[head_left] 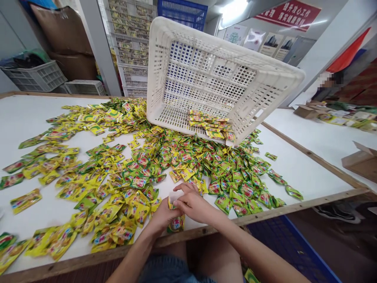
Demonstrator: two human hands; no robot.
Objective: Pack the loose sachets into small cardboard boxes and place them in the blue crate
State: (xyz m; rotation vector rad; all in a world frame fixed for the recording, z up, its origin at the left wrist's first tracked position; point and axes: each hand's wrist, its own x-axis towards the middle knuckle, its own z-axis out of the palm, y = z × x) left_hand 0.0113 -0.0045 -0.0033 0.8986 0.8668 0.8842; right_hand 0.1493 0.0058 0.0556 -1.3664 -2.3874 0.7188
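Note:
My left hand [165, 214] is wrapped round a small yellow-and-white box [171, 203] near the table's front edge. Over the top of it, my right hand [191, 201] has its thumb and fingers bent against the box's pale upper part; the fingertips are partly hidden. Just below the hands shows a green printed face [176, 225]; I cannot tell whether it belongs to the box or to a sachet. Yellow sachets [138, 208] are heaped to the left of my hands, and green sachets [241, 188] to the right.
A white plastic crate [203, 35] lies tipped on its side on the heap, with yellow boxes [210, 125] inside. Wooden strips [312, 151] edge the white table [17, 114]. Below on the right is a blue crate [288, 251]. Stacked crates [132, 43] stand behind. A cardboard box [361, 161] sits far right.

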